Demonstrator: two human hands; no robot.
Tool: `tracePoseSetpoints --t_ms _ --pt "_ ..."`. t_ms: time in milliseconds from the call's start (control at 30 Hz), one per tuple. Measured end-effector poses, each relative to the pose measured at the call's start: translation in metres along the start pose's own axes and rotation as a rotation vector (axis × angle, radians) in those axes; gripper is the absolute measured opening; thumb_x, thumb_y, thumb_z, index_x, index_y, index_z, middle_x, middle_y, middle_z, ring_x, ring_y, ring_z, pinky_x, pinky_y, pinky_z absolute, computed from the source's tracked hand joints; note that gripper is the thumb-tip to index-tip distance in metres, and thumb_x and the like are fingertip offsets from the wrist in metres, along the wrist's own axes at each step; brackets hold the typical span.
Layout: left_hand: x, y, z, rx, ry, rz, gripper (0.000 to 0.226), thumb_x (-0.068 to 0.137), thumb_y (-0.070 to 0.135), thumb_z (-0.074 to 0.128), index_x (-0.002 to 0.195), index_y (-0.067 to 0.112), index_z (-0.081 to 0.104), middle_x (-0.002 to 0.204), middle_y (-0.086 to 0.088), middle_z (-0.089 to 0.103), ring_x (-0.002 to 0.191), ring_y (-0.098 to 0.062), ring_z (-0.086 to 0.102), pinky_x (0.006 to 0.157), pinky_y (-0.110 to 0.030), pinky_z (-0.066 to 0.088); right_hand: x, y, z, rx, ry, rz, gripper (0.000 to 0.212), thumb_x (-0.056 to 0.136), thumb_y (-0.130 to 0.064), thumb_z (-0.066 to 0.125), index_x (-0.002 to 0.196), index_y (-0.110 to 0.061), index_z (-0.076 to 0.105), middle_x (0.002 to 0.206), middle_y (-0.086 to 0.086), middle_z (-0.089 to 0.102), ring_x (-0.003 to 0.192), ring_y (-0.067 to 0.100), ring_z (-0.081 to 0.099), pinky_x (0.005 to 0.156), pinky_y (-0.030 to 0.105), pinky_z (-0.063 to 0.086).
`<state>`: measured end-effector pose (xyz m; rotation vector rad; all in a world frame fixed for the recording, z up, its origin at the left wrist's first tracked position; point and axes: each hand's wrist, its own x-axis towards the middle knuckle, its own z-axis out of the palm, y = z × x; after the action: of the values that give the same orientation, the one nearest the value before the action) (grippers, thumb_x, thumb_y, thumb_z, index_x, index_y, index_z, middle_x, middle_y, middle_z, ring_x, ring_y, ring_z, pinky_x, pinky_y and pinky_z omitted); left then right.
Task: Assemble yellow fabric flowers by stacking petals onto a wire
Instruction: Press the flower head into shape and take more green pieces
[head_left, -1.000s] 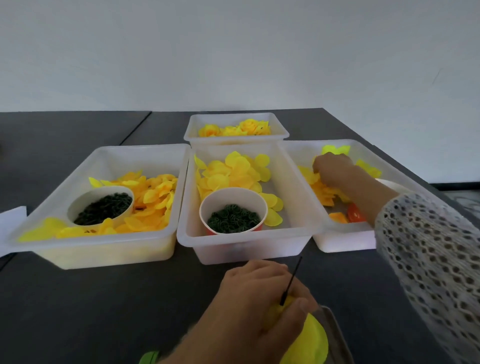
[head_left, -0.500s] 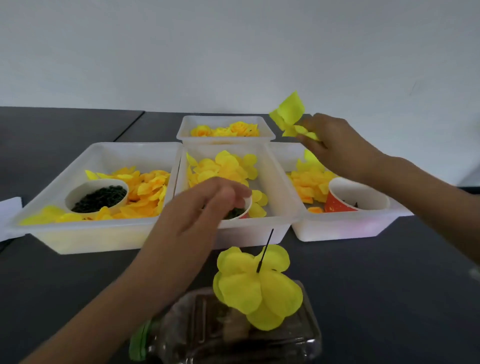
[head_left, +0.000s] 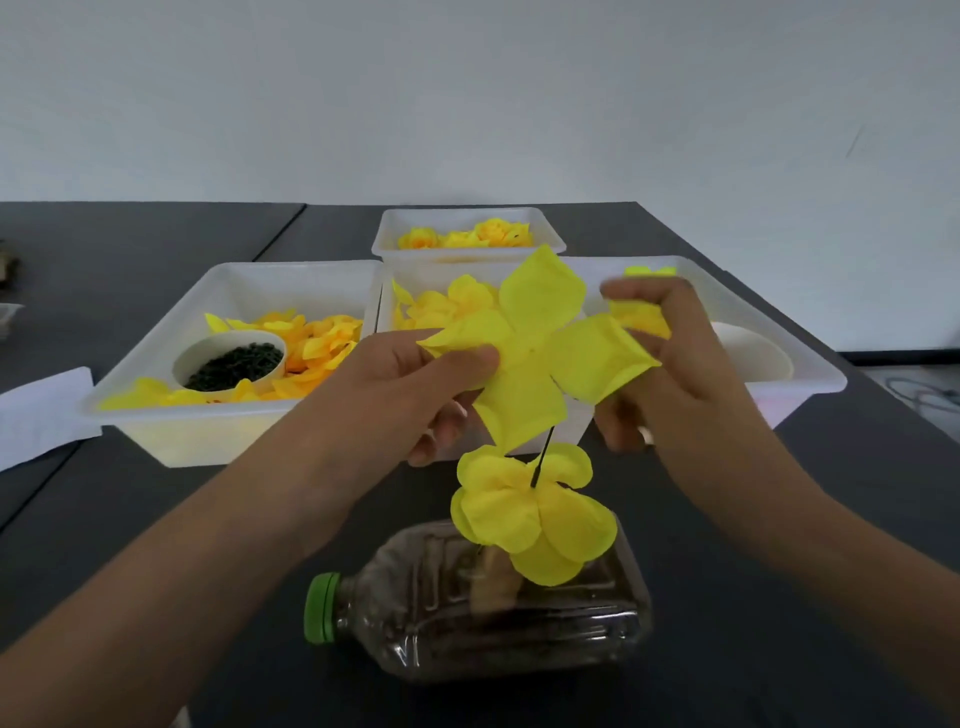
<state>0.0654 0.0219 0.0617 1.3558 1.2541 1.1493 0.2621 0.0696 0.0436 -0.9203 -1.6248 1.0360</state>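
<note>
Two hands are holding a four-lobed yellow petal (head_left: 540, 348) just above the black wire (head_left: 541, 458), the left hand (head_left: 415, 384) pinching its left lobe between thumb and fingers while the right hand (head_left: 670, 374) is gripping the right lobe with curled fingers. The wire is standing tilted out of the part-built flower (head_left: 535, 514) on the bottle (head_left: 467, 618); its tip is hiding behind the petal's lower lobe, so the centre likely needs lowering along that slanted axis.

Yellow petals (head_left: 540, 353), green-capped bottle (head_left: 483, 603)
</note>
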Motion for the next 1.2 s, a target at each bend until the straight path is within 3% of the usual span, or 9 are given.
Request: tracePoseSetpoints --t_ms 33,100,167,267,400,500,700,967,1200 --pt "-0.001 0.001 0.001 -0.004 0.004 0.011 0.035 0.067 0.049 0.062 0.069 0.015 0.07 0.061 -0.012 0.052 0.048 -0.012 0.043 0.043 -0.018 0.036 0.0 -0.002 0.001 0.179 0.008 0.213 0.011 0.099 -0.029 0.046 0.099 -0.031 0.057 0.06 0.0 0.062 0.05 0.023 0.043 0.045 0.023 0.033" --pt "-0.003 0.0 0.003 -0.004 0.015 0.022 0.025 0.077 0.043 0.062 0.063 0.024 0.07 0.058 -0.009 0.053 0.048 -0.012 0.043 0.044 -0.018 0.036 0.0 -0.009 -0.001 0.332 -0.056 0.441 0.046 0.09 -0.061 0.038 0.077 -0.027 0.066 0.052 0.009 0.057 0.042 0.021 0.039 0.045 0.017 0.03" --pt "-0.003 -0.004 0.004 0.015 0.037 0.023 0.029 0.088 0.033 0.06 0.062 0.025 0.071 0.057 -0.007 0.055 0.048 -0.011 0.043 0.044 -0.018 0.036 -0.005 -0.011 -0.004 0.304 -0.076 0.454 0.063 0.078 -0.075 0.038 0.075 -0.019 0.066 0.05 0.011 0.053 0.03 0.019 0.035 0.039 0.015 0.028" --pt "-0.003 -0.008 0.007 0.046 0.046 0.02 0.033 0.092 0.029 0.058 0.064 0.02 0.074 0.057 -0.007 0.062 0.046 -0.009 0.046 0.044 -0.018 0.037 -0.012 -0.009 -0.009 0.141 -0.123 0.352 0.051 0.081 -0.063 0.043 0.065 -0.019 0.063 0.051 0.008 0.052 0.031 0.016 0.034 0.039 0.019 0.028" --pt "-0.002 -0.016 0.008 0.116 0.062 0.016 0.037 0.089 0.035 0.06 0.072 0.005 0.073 0.054 -0.008 0.06 0.047 -0.01 0.047 0.046 -0.018 0.038 -0.014 -0.01 -0.009 0.128 -0.182 0.373 0.063 0.075 -0.065 0.031 0.064 -0.01 0.06 0.049 0.01 0.05 0.031 0.016 0.032 0.038 0.017 0.026" --pt "-0.001 -0.021 0.01 0.142 0.076 0.016 0.04 0.09 0.036 0.059 0.073 0.002 0.071 0.05 -0.004 0.058 0.047 -0.013 0.046 0.05 -0.022 0.038 -0.023 -0.014 -0.005 0.013 -0.235 0.269 0.05 0.087 -0.058 0.054 0.056 -0.02 0.058 0.048 0.006 0.05 0.036 0.011 0.037 0.037 0.017 0.03" --pt "-0.003 -0.016 0.009 0.105 0.061 0.049 0.064 0.073 0.063 0.041 0.073 0.003 0.064 0.056 -0.002 0.065 0.044 -0.008 0.048 0.044 -0.01 0.037 -0.023 -0.011 -0.012 0.061 -0.306 0.263 0.039 0.079 -0.044 0.048 0.054 -0.015 0.049 0.05 0.008 0.041 0.042 0.018 0.029 0.04 0.02 0.027" --pt "-0.008 -0.025 0.007 0.318 0.037 0.142 0.055 0.089 0.059 0.04 0.058 0.017 0.056 0.05 -0.001 0.052 0.046 -0.009 0.04 0.051 -0.023 0.037 -0.022 0.004 -0.02 0.056 -0.427 0.303 0.042 0.08 -0.051 0.048 0.056 -0.016 0.052 0.053 0.006 0.047 0.043 0.015 0.034 0.043 0.02 0.029" --pt "-0.007 -0.027 0.008 0.456 0.147 0.244 0.049 0.098 0.035 0.045 0.049 0.026 0.049 0.044 0.01 0.048 0.042 -0.004 0.044 0.048 -0.012 0.034 -0.021 0.01 -0.019 0.099 -0.316 0.311 0.037 0.075 -0.051 0.053 0.054 -0.019 0.055 0.052 0.007 0.044 0.043 0.015 0.032 0.042 0.022 0.027"
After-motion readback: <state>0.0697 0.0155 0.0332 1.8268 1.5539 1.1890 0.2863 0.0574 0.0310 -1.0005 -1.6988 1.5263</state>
